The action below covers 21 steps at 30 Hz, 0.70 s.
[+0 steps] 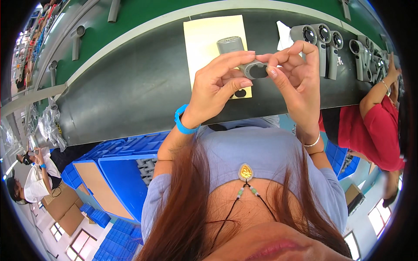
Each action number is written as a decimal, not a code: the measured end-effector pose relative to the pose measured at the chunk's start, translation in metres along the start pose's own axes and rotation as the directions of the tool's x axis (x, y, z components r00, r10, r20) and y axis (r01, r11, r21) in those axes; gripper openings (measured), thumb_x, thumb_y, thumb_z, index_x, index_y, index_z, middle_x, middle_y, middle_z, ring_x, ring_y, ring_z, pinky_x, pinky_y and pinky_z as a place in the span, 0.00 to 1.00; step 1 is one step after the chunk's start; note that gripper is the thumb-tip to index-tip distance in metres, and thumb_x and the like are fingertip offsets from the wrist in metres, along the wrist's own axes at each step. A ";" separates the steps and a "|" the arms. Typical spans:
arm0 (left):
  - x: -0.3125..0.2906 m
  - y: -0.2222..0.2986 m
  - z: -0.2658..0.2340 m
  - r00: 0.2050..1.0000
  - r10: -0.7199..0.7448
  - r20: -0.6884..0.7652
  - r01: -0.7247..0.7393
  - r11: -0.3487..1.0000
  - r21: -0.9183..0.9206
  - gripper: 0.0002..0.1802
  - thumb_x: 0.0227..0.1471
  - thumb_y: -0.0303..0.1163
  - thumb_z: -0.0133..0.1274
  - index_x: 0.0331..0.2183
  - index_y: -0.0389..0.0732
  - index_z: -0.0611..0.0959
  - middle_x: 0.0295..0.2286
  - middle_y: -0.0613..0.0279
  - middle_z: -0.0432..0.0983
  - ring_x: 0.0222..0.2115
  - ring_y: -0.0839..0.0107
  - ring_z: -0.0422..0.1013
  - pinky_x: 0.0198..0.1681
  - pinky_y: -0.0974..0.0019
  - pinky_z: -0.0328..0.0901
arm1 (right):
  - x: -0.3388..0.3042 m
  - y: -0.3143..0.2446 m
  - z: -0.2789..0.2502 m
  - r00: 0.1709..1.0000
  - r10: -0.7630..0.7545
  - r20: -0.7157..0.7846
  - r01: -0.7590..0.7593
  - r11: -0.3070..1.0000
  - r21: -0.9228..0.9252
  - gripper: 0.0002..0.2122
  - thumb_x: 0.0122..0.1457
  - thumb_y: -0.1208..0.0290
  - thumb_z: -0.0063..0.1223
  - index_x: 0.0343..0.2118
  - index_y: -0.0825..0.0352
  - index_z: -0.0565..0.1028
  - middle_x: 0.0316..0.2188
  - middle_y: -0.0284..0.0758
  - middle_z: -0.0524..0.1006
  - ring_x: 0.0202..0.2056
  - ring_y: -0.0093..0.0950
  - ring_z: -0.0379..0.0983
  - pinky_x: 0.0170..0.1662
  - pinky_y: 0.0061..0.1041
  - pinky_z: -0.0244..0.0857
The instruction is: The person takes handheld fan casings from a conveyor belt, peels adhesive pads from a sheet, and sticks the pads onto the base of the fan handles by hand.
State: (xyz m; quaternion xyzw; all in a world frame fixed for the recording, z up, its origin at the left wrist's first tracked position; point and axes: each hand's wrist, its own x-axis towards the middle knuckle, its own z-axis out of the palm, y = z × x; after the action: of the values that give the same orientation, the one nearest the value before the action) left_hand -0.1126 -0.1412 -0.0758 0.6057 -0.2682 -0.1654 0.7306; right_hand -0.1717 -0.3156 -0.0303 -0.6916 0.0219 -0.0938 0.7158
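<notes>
My left hand (217,80) grips a grey fan part (250,68) between fingers and thumb, above a yellow sheet (200,39). The part's rounded end, with a dark oval face, points toward my right hand (298,82). That hand is closed, its thumb and fingertip pinching the rim of the same part. Behind my left fingers shows a grey cylinder with a grille top (230,43); whether it joins the held part is hidden. Black oval pieces (240,93) lie on the sheet's near edge, partly behind my left hand.
Grey handheld fans (323,48) stand in a row on the dark work surface (130,82) at the right, beside a white scrap (284,37). More fans (363,56) lie near a co-worker in red (370,135). Clear plastic bags (50,126) sit at the left end. Blue crates (122,174) are stacked below.
</notes>
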 end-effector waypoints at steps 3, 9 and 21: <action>0.000 0.000 0.000 1.000 -0.011 -0.007 0.011 1.000 -0.008 0.21 0.50 0.18 0.55 0.48 0.34 0.77 0.48 0.53 0.72 0.33 0.71 0.77 0.37 0.71 0.73 | 0.000 -0.001 0.000 1.000 -0.016 0.025 0.017 0.999 -0.038 0.18 0.58 0.85 0.49 0.46 0.64 0.56 0.31 0.36 0.72 0.46 0.32 0.73 0.41 0.20 0.64; -0.001 0.001 -0.001 1.000 -0.010 0.001 0.010 1.000 0.000 0.21 0.50 0.17 0.55 0.48 0.34 0.77 0.47 0.54 0.72 0.33 0.72 0.77 0.37 0.72 0.72 | -0.001 -0.004 0.001 0.999 -0.028 0.033 0.032 0.990 -0.141 0.18 0.58 0.85 0.50 0.46 0.65 0.57 0.32 0.36 0.73 0.46 0.33 0.73 0.45 0.23 0.66; 0.000 0.002 0.001 1.000 -0.022 0.010 0.022 0.999 0.032 0.21 0.49 0.16 0.55 0.47 0.34 0.78 0.48 0.54 0.72 0.35 0.71 0.77 0.38 0.72 0.72 | -0.002 -0.006 -0.001 0.999 -0.027 0.034 0.033 0.982 -0.188 0.18 0.57 0.84 0.51 0.46 0.66 0.57 0.32 0.36 0.73 0.45 0.31 0.73 0.45 0.25 0.67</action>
State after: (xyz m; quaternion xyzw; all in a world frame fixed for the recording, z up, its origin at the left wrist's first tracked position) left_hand -0.1131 -0.1415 -0.0734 0.6192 -0.2680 -0.1724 0.7177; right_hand -0.1739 -0.3165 -0.0249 -0.7578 0.0091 -0.0912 0.6460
